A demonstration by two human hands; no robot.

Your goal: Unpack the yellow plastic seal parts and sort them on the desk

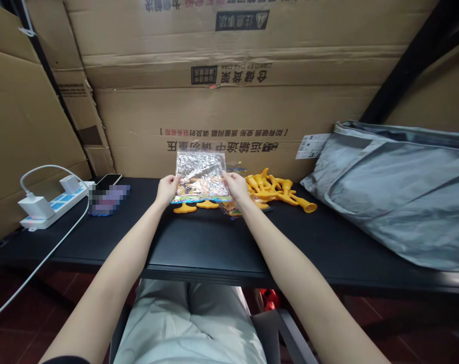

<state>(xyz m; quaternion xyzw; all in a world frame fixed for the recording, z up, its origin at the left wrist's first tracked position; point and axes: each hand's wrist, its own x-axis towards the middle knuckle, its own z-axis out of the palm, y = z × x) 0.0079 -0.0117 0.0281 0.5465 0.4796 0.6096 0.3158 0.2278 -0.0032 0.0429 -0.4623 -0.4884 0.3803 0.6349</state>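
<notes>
A clear plastic bag (pixel 201 169) with a colourful printed strip along its lower edge is stretched between my hands, above the black table. My left hand (pixel 167 189) pinches its left side and my right hand (pixel 236 186) pinches its right side. Under the lower edge of the bag, two yellow plastic pieces (pixel 185 208) stick out; the rest of them shows only dimly through the film. Just right of my right hand lies a heap of yellow plastic pieces (pixel 278 189), some with flared ends. More clear printed packaging (pixel 231 210) lies partly hidden beneath my right hand.
A white power strip (pixel 56 206) with chargers and a cable sits at the left, beside a phone (pixel 108 181). On the right a large grey bag (pixel 400 192) rests on the table (pixel 210 247). A printed cardboard wall (pixel 229 108) stands behind.
</notes>
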